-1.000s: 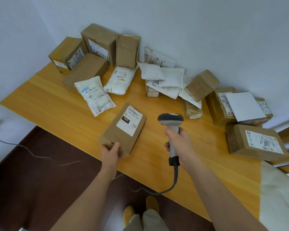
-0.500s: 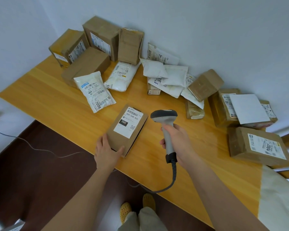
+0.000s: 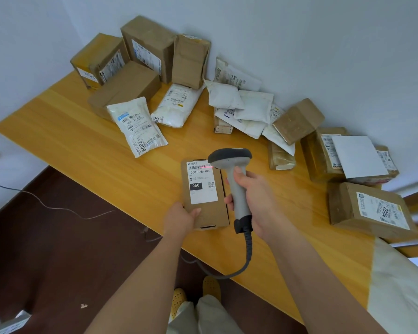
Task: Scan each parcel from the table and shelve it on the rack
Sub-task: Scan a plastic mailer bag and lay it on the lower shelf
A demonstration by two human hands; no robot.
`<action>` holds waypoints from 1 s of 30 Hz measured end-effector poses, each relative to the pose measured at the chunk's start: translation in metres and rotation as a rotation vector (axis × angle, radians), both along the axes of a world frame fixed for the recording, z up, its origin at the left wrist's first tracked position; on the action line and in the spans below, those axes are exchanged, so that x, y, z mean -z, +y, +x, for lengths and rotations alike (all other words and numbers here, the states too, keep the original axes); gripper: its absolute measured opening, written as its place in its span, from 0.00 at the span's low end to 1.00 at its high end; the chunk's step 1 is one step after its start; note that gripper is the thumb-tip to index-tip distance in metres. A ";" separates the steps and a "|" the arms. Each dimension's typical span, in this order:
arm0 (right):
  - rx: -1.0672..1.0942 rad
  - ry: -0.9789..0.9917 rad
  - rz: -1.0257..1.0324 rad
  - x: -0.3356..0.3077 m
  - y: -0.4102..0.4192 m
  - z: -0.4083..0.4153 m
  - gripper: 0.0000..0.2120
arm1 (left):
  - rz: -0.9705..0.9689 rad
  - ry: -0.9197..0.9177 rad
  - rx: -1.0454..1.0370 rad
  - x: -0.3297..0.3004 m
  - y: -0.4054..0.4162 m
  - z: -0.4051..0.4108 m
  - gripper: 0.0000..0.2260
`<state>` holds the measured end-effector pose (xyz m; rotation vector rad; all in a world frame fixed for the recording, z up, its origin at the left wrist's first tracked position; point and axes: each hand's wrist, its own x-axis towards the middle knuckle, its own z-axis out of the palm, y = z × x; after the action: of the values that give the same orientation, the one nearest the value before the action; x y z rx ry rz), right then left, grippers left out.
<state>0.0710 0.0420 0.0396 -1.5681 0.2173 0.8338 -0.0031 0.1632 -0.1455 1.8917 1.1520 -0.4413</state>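
The right hand (image 3: 256,201) is wrapping its fingers round the grey scanner (image 3: 234,179), whose head is hanging over the far end of the brown parcel (image 3: 204,196). The left hand (image 3: 181,219) is pinching that parcel's near left corner, thumb on top. The parcel is lying label-up on the wooden table (image 3: 82,145), a red line crossing its barcode, with other parcels (image 3: 140,126) piled beyond it.

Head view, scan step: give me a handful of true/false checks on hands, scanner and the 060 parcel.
1. The right hand grips the scanner. True.
2. The left hand holds the white bag marked 2009. False: it holds the brown parcel labelled 060 by its near left corner.
3. A red scan line falls on that parcel's barcode. True.
4. The scanner is cordless. False: a grey cable hangs from its handle.
5. The 060 parcel's label faces down. False: it faces up.
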 end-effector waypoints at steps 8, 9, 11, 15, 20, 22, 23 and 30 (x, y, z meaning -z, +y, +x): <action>0.000 -0.047 0.000 -0.009 -0.003 -0.007 0.09 | -0.049 -0.039 -0.047 -0.004 0.000 0.003 0.16; 0.000 -0.043 0.002 -0.010 -0.005 -0.008 0.09 | -0.044 -0.038 -0.046 -0.004 0.000 0.002 0.17; -0.009 -0.047 -0.006 -0.012 -0.008 -0.009 0.08 | -0.033 -0.034 -0.031 -0.005 0.000 0.002 0.18; -0.016 -0.080 -0.026 -0.017 -0.013 -0.011 0.08 | -0.052 -0.030 -0.024 -0.007 0.000 0.003 0.18; -0.025 -0.112 -0.034 -0.026 -0.018 -0.011 0.09 | -0.053 -0.051 -0.035 -0.012 -0.001 0.005 0.21; -0.011 -0.104 -0.016 -0.025 -0.018 -0.010 0.08 | -0.055 -0.043 -0.046 -0.012 -0.001 0.004 0.22; -0.005 -0.102 -0.010 -0.022 -0.018 -0.009 0.07 | -0.056 -0.035 -0.049 -0.012 -0.002 0.003 0.22; 0.022 0.026 -0.088 0.058 -0.020 -0.004 0.11 | -0.185 -0.071 -0.177 -0.007 -0.002 0.001 0.26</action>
<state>0.0675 0.0220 -0.0182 -1.6345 0.2929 0.8380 -0.0019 0.1611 -0.1381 1.6186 1.1780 -0.3660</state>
